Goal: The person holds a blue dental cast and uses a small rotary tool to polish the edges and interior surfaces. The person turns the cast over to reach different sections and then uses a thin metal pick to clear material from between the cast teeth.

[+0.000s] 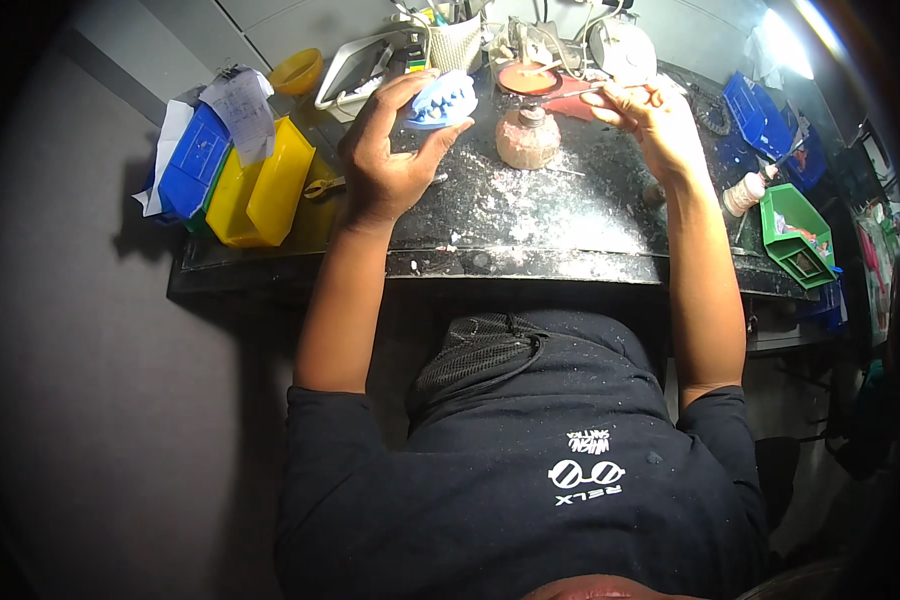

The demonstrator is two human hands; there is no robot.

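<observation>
Workbench (470,225): dark, speckled white.
Left hand (378,150): grasping a blue toothed model (440,103).
Right hand (655,122): pinching a slim tool (573,92) near a jar (526,146).

Above the bench (470,222), the left hand (382,150) grips a blue toothed model (442,103) and the right hand (658,125) holds a thin tool (572,93). A round jar (527,146) stands mid-bench; a yellow bin (258,192) sits near the left edge, a green bin (790,240) near the front right corner.

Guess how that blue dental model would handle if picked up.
The blue model is probably stiff: it shows no sagging in the left hand. Its raised teeth might chip if knocked, and its uneven outline should resist rolling.
</observation>
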